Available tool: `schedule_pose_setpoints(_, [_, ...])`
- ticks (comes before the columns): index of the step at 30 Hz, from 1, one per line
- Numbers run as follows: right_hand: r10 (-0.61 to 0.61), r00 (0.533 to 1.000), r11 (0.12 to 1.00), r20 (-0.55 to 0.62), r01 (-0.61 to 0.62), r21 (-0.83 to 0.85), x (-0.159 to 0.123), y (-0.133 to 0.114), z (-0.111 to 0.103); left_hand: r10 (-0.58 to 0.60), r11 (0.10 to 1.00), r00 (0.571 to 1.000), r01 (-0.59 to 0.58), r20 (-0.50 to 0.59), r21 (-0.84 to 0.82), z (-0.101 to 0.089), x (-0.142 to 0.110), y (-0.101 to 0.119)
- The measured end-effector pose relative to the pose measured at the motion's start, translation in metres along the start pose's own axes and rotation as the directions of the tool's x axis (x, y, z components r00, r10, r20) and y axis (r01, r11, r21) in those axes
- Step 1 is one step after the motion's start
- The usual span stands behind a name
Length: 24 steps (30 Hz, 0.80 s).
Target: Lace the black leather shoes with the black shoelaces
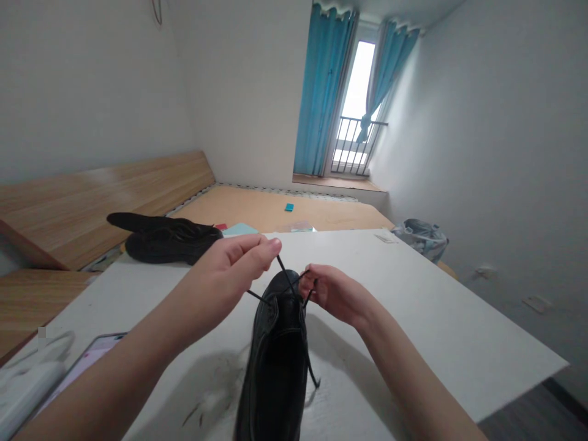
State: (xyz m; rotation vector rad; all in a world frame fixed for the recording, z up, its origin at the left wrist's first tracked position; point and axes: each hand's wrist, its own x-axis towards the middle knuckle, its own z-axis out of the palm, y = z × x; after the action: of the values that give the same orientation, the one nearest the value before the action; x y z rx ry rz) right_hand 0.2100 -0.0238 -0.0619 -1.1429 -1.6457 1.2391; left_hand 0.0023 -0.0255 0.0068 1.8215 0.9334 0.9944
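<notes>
A black lace-up shoe point(260, 367) rests on the white table with its toe pointing away from me and its opening towards me. My left hand point(243, 257) is above the left side of the toe, thumb and fingers pinched on a black shoelace point(283, 264). On the right side of the shoe, my right hand point(328, 291) has its fingers curled round lace as well. The laces cross above the front of the shoe. One loose lace end hangs down along the shoe's right side to the table.
Another black shoe point(172, 240) lies at the table's far left, with a flat black insole-like piece point(131, 220) on it. A phone point(87, 355) and a white power strip point(32, 386) are at the near left. Beyond the white table point(436, 324) stands a bag-lined bin point(420, 239).
</notes>
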Motion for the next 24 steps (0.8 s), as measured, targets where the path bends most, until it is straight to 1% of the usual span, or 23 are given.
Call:
schedule_pose_setpoints(2, [-0.011, 0.999, 0.999, -0.049, 0.010, -0.031, -0.001, -0.002, -0.004, 0.056, 0.998, 0.997, -0.054, -0.059, 0.041, -0.006, -0.004, 0.004])
schedule_pose_setpoints(4, [-0.036, 0.992, 0.993, -0.120, 0.022, -0.113, -0.004, -0.003, -0.009, 0.119, 0.988, 0.987, -0.108, -0.109, 0.109, -0.011, -0.008, 0.008])
schedule_pose_setpoints(6, [-0.100, 0.969, 0.972, -0.225, 0.047, -0.230, -0.007, -0.005, -0.014, 0.145, 0.977, 0.983, -0.125, -0.112, 0.173, -0.012, -0.012, 0.013])
schedule_pose_setpoints(8, [-0.192, 0.929, 0.933, -0.318, 0.072, -0.352, -0.009, -0.005, -0.016, 0.153, 0.972, 0.984, -0.134, -0.087, 0.192, -0.011, -0.015, 0.018])
schedule_pose_setpoints(10, [-0.274, 0.891, 0.887, -0.362, 0.089, -0.453, -0.010, -0.006, -0.017, 0.179, 0.969, 0.983, -0.168, -0.042, 0.180, -0.009, -0.018, 0.022])
schedule_pose_setpoints(12, [-0.346, 0.843, 0.831, -0.412, 0.072, -0.552, -0.011, -0.008, -0.018, 0.216, 0.964, 0.976, -0.217, 0.023, 0.154, -0.007, -0.021, 0.026])
schedule_pose_setpoints(13, [-0.359, 0.820, 0.827, -0.447, 0.057, -0.559, -0.012, -0.009, -0.019, 0.220, 0.964, 0.973, -0.227, 0.066, 0.137, -0.006, -0.023, 0.028])
schedule_pose_setpoints(14, [-0.350, 0.804, 0.847, -0.482, 0.051, -0.530, -0.012, -0.010, -0.020, 0.219, 0.966, 0.969, -0.232, 0.115, 0.112, -0.006, -0.025, 0.030])
schedule_pose_setpoints(15, [-0.322, 0.799, 0.881, -0.508, 0.057, -0.469, -0.013, -0.012, -0.022, 0.212, 0.970, 0.962, -0.228, 0.169, 0.080, -0.006, -0.028, 0.033])
schedule_pose_setpoints(16, [-0.281, 0.808, 0.920, -0.518, 0.073, -0.384, -0.015, -0.014, -0.024, 0.198, 0.976, 0.954, -0.214, 0.227, 0.047, -0.006, -0.031, 0.035])
schedule_pose_setpoints(18, [-0.212, 0.850, 0.970, -0.482, 0.122, -0.211, -0.018, -0.018, -0.028, 0.174, 0.983, 0.921, -0.183, 0.348, -0.008, -0.005, -0.037, 0.041])
schedule_pose_setpoints(20, [-0.199, 0.886, 0.978, -0.419, 0.204, -0.032, -0.021, -0.023, -0.030, 0.153, 0.987, 0.886, -0.160, 0.437, -0.022, -0.004, -0.042, 0.046])
schedule_pose_setpoints(21, [-0.196, 0.906, 0.965, -0.375, 0.245, 0.087, -0.023, -0.024, -0.029, 0.135, 0.989, 0.882, -0.149, 0.452, -0.006, -0.003, -0.042, 0.047])
schedule_pose_setpoints(22, [-0.198, 0.925, 0.940, -0.323, 0.272, 0.204, -0.024, -0.025, -0.028, 0.123, 0.989, 0.887, -0.146, 0.445, 0.017, -0.002, -0.042, 0.047])
schedule_pose_setpoints(23, [-0.210, 0.938, 0.913, -0.276, 0.289, 0.287, -0.024, -0.026, -0.026, 0.110, 0.988, 0.901, -0.145, 0.421, 0.054, -0.001, -0.040, 0.045])
schedule_pose_setpoints(24, [-0.230, 0.942, 0.903, -0.246, 0.300, 0.306, -0.025, -0.026, -0.024, 0.092, 0.984, 0.921, -0.142, 0.380, 0.105, 0.000, -0.037, 0.042])
